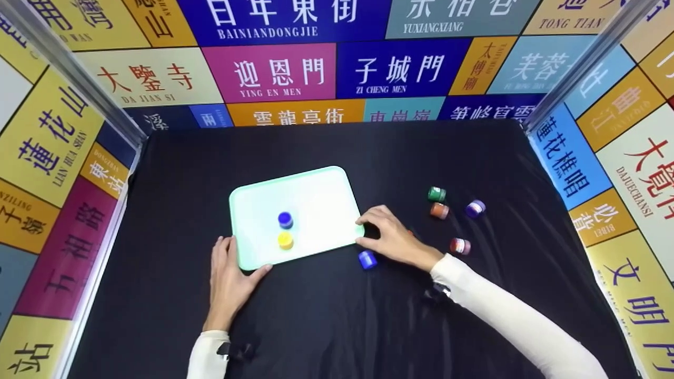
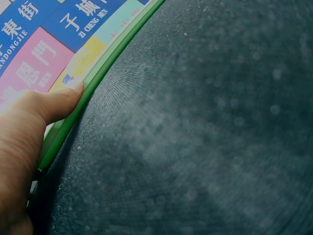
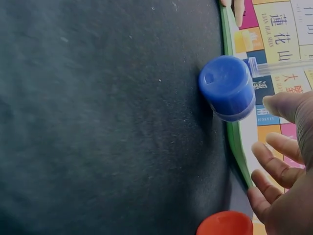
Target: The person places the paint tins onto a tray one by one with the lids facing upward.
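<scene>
A pale green tray [image 1: 316, 195] with a glossy white inside lies on black cloth. On it stand a dark blue paint jar [image 1: 285, 220] and, just in front, a yellow paint jar [image 1: 285, 240]. My left hand [image 1: 227, 276] holds the near-left corner, fingers along the left side and thumb on the front rim. The near-right corner lies between the thumb and curved fingers of my right hand [image 1: 392, 235]. A bright blue jar [image 1: 367, 259] sits close by that hand, outside the tray; the right wrist view shows its lid [image 3: 226, 78] large.
Right of the tray are a green jar [image 1: 436, 193], an orange jar [image 1: 439, 210], a purple jar [image 1: 475, 208] and a red-labelled jar [image 1: 460, 246]. Another red lid [image 3: 226, 225] is mostly hidden by my right hand in the head view. Sign-covered panels [image 1: 268, 71] wall the table.
</scene>
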Demonstrator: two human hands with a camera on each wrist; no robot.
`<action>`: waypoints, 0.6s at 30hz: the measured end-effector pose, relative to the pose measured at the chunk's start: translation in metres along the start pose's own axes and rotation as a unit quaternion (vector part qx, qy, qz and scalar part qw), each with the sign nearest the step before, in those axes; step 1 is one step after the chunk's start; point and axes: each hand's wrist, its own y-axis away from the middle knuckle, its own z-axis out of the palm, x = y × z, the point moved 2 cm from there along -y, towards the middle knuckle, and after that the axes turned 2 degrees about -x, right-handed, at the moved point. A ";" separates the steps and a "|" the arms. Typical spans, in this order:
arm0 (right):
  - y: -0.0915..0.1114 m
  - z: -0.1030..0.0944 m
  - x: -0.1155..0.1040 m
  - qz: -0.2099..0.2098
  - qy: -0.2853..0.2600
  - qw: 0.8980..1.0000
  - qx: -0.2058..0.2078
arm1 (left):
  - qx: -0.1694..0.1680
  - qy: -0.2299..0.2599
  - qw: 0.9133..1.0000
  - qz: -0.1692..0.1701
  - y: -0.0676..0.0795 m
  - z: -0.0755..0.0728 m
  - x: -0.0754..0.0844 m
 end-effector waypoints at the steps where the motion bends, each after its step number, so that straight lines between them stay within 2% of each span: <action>1: 0.003 -0.001 0.000 0.000 0.000 1.000 0.001 | -0.001 0.000 1.000 0.000 0.000 0.000 0.000; 9: 0.025 -0.004 -0.002 0.003 -0.004 1.000 -0.006 | -0.006 0.000 1.000 -0.007 0.000 0.000 0.000; 18: 0.038 -0.003 0.000 -0.003 -0.010 1.000 -0.007 | -0.004 0.004 1.000 -0.004 0.000 0.001 0.000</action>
